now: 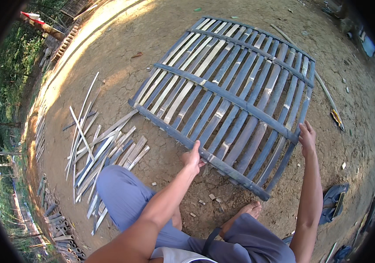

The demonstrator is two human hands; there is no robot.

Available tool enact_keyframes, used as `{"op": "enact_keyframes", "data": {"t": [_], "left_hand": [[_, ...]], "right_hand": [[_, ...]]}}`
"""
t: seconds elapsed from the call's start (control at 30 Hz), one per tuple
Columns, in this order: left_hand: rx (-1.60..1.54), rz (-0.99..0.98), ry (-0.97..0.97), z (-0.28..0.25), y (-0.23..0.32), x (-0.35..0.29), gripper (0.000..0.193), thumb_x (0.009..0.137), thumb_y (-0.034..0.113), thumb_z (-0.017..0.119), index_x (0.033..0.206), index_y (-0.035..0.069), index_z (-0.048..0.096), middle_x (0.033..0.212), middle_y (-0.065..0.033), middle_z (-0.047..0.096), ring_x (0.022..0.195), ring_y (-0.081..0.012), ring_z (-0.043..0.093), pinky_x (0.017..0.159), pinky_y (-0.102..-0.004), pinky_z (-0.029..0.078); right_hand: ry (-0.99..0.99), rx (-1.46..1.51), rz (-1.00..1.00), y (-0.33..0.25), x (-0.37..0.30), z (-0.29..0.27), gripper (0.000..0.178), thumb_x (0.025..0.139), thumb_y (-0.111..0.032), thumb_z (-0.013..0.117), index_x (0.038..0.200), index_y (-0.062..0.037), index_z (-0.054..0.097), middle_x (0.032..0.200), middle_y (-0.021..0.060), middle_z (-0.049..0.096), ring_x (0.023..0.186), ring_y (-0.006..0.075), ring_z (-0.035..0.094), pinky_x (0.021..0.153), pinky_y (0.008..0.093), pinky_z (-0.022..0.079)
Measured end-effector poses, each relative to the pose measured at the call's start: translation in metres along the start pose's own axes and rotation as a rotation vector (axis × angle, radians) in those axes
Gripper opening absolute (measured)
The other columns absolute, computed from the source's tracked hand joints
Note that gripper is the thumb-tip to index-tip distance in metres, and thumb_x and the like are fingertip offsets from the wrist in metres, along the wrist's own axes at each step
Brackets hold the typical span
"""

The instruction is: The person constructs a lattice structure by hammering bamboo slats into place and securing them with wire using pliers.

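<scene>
A large slatted bamboo panel [240,101] lies before me, its dark crossbars running over many long slats, some pale and some grey. My left hand [192,158] grips the near edge bar, thumb on top and fingers curled beneath. At the right side, my right hand [306,138] holds the outer slat close to the end of a crossbar; its fingers wrap round the edge and are partly hidden. The panel's near corner reaches close to my bare foot [251,209].
Loose bamboo strips [104,153] are heaped left of my knee. A long thin stick [328,94] lies beyond the panel's right side. Sandals [333,202] rest at the right. Cut bamboo tubes [62,232] are piled at lower left, and small chips [212,197] dot the cracked earth.
</scene>
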State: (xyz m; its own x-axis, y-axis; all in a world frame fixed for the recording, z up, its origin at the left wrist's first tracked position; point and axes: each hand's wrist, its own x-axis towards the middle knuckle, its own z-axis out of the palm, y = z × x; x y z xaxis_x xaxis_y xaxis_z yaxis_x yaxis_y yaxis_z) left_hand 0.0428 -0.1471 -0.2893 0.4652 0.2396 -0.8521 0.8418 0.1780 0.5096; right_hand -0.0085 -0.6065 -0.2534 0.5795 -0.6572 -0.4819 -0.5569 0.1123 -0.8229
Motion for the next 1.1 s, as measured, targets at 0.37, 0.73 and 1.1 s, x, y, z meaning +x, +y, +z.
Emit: {"op": "enact_keyframes", "data": {"t": [0.37, 0.73, 1.1], "left_hand": [[0.441, -0.17, -0.58, 0.017, 0.021, -0.073, 0.092, 0.095, 0.063, 0.067, 0.148, -0.008, 0.043, 0.149, -0.0293, 0.048, 0.135, -0.0389, 0.054, 0.107, -0.0532, 0.049], [1.435, 1.018, 0.228, -0.264, 0.303, 0.176, 0.06, 0.094, 0.038, 0.072, 0.141, 0.005, 0.058, 0.133, -0.0228, 0.066, 0.125, -0.0391, 0.063, 0.107, -0.0465, 0.049], [1.689, 0.909, 0.451, -0.35, 0.272, 0.323, 0.037, 0.098, 0.035, 0.067, 0.129, 0.015, 0.065, 0.115, -0.0194, 0.07, 0.108, -0.0409, 0.068, 0.09, -0.0545, 0.055]], "right_hand": [[-0.447, -1.149, -0.8, 0.046, -0.21, 0.126, 0.08, 0.078, -0.033, 0.086, 0.148, -0.0097, 0.053, 0.152, 0.0185, 0.05, 0.143, 0.0357, 0.045, 0.116, 0.0508, 0.037], [-0.242, -1.282, -0.895, 0.072, -0.185, 0.171, 0.059, 0.084, -0.026, 0.079, 0.14, -0.0156, 0.06, 0.108, 0.0083, 0.061, 0.104, 0.0281, 0.06, 0.087, 0.0442, 0.047], [-0.25, -1.289, -0.742, 0.051, -0.187, 0.168, 0.037, 0.085, -0.026, 0.078, 0.115, -0.0103, 0.065, 0.105, 0.0084, 0.062, 0.104, 0.0289, 0.063, 0.083, 0.0435, 0.052]]}}
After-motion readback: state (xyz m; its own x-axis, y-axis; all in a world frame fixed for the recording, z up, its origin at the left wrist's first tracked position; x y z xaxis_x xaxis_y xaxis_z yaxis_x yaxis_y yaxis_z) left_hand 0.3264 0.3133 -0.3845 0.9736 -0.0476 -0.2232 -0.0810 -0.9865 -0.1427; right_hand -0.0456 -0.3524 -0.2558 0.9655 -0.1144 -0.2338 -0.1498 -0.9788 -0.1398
